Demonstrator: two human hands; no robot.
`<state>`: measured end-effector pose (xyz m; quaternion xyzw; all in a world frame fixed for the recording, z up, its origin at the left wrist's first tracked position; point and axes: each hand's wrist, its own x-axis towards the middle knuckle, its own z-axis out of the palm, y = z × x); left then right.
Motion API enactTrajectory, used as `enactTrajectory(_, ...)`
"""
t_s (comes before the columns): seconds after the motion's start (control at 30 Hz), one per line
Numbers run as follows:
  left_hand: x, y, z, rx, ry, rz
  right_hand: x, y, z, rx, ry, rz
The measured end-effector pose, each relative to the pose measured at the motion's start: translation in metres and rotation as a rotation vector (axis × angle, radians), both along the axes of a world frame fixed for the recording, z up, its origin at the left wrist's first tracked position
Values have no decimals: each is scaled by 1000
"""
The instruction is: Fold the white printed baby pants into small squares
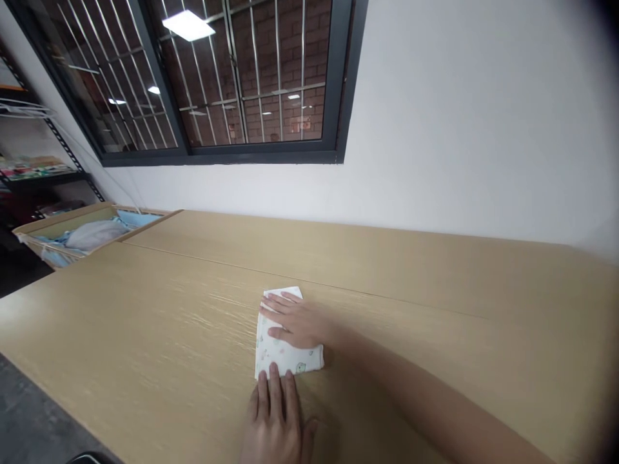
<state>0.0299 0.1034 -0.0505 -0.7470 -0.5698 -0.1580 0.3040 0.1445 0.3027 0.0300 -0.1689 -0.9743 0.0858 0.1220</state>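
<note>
A small folded white cloth (283, 353) with a pale green and pink print lies flat on the light wood-grain table (145, 322). My right hand (297, 320) comes in from the right and rests palm down on the cloth's upper half, fingers pointing left. My left hand (273, 419) lies at the bottom of the view, its fingertips on the cloth's near edge. Neither hand grips the cloth, and together they hide part of it.
A shallow tan box (53, 225) at the table's far left corner holds blue and white fabric. A seam (338, 287) runs across the tabletop. A white wall and a barred dark-framed window (242, 77) stand behind the table, and a metal shelf rack (43, 145) stands at the left.
</note>
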Motion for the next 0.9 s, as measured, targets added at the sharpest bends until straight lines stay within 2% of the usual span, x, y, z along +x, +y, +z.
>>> enactTrajectory(0.13, 1, -1, 4, -21, -7, -2, 2, 23, 0, -20, -19, -13)
enactTrajectory(0.3, -2, 0, 15, -35, -9, -47, 4, 30, -3, -12, 4, 20)
enactTrajectory(0.37, -7, 3, 23, -33, -2, -78, 4, 28, -2, 31, 3, 18)
enactTrajectory(0.47, -20, 5, 36, -51, -19, -158, 2, 19, 6, 177, 16, 6)
enactTrajectory(0.6, -42, 7, 58, -168, -131, -301, 9, -6, 18, 342, 57, -27)
enactTrajectory(0.67, -51, 10, 70, -241, -239, -346, 20, -21, 22, 314, 68, -45)
enactTrajectory(0.77, -61, 16, 84, -281, -318, -379, 42, -45, 27, 183, 60, -48)
enactTrajectory(0.9, -68, 29, 86, -281, -251, -379, 70, -70, 33, 12, 34, -84)
